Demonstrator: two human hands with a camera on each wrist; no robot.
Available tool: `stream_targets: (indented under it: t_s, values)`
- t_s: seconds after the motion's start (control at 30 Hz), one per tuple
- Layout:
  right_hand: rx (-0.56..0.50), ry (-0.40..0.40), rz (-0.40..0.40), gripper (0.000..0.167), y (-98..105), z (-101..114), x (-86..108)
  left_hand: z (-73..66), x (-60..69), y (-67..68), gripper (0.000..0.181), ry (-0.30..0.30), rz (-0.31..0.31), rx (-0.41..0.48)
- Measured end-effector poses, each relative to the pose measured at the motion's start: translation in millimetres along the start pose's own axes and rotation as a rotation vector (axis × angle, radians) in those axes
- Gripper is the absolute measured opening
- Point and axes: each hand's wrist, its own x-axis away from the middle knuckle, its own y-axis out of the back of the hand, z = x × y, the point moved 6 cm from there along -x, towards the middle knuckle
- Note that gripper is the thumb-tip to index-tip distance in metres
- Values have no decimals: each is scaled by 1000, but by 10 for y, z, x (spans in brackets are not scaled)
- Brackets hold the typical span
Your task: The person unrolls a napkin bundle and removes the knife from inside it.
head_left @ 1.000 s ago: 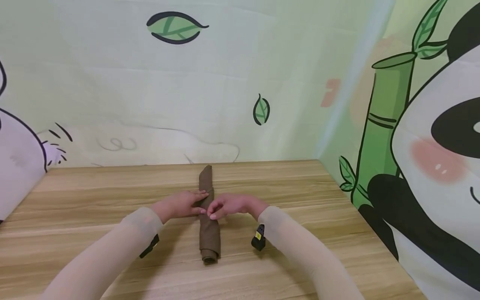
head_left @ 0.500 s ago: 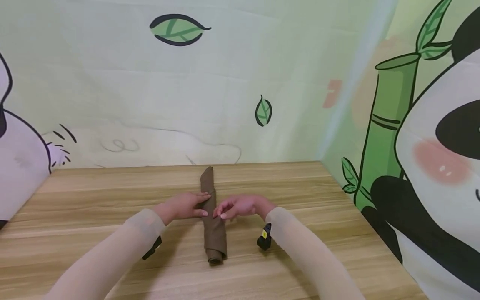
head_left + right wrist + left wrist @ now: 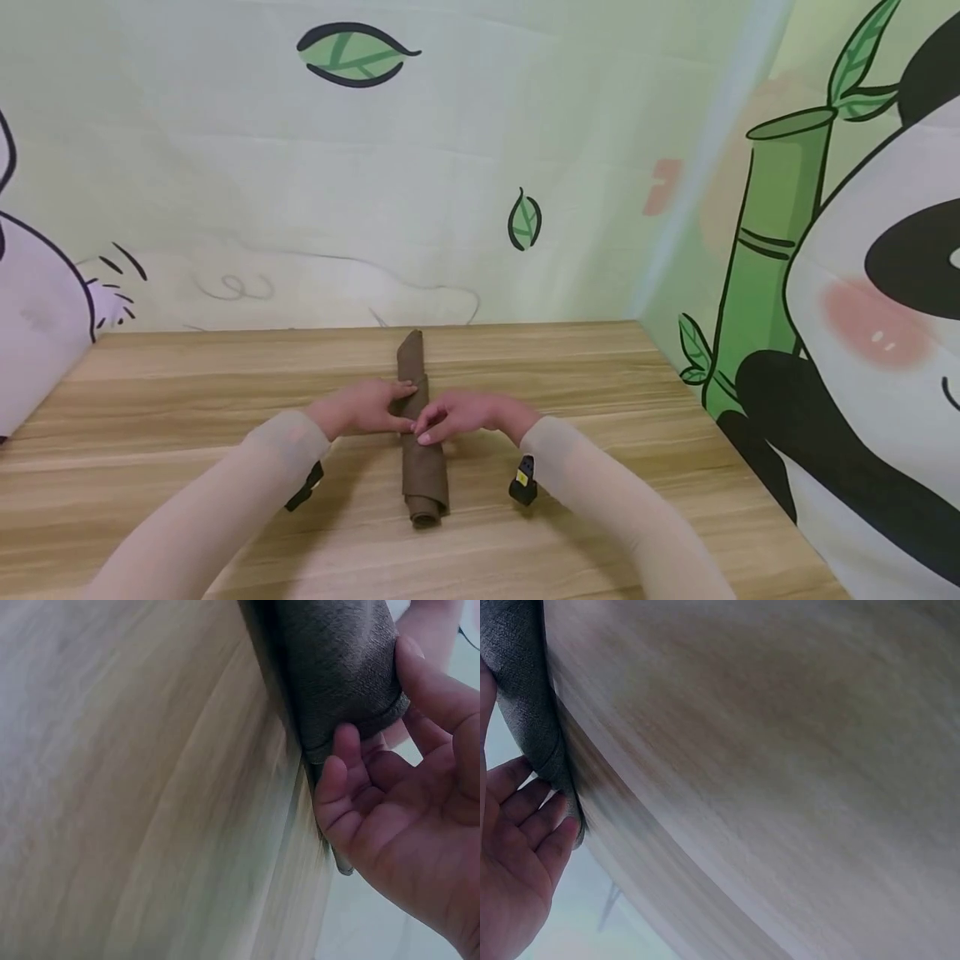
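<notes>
A brown cloth, rolled into a long narrow tube, lies on the table pointing away from me. Its far end is thinner and pointed, and its near end shows the coiled layers. From the left side, my left hand rests on the middle of the roll, fingers fairly straight in the left wrist view. My right hand comes from the right and pinches the cloth around the roll's middle, close to the left thumb. In the right wrist view, the right thumb lies on the edge of a cloth layer, with the other fingers bent beside it.
The wooden table reaches back to a printed fabric wall with leaf drawings. On the right, the wall shows a panda and bamboo. A small black device hangs under the right wrist, another under the left.
My right hand drew slightly right, then came back over the middle of the roll. The near end of the roll sits a touch further right than one second ago. The left hand stays on it.
</notes>
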Motion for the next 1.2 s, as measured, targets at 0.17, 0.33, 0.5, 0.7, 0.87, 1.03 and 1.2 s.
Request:
stream_targets:
  t_s: [0.17,0.33,0.5,0.7,0.87,1.03,1.2]
  values:
    - [-162,-32,7,24,-36,-48,23,8,-38,10,71,1,21,-4]
    - [-228,-39,17,27,-40,-90,22,21,-61,31,74,12,49,5]
    - [-279,-24,68,23,-48,-153,47,24,-57,27,74,10,58,-2]
    - [-398,-34,122,10,-15,-268,178,12,-24,32,75,-4,57,-6]
    - [-356,-80,111,19,57,-365,349,-3,-17,26,75,-13,54,-21]
    - [-254,-101,129,23,70,-420,501,16,-18,12,77,-16,46,-29]
    - [-256,-115,153,24,24,-476,578,60,-29,-23,79,-2,51,-4]
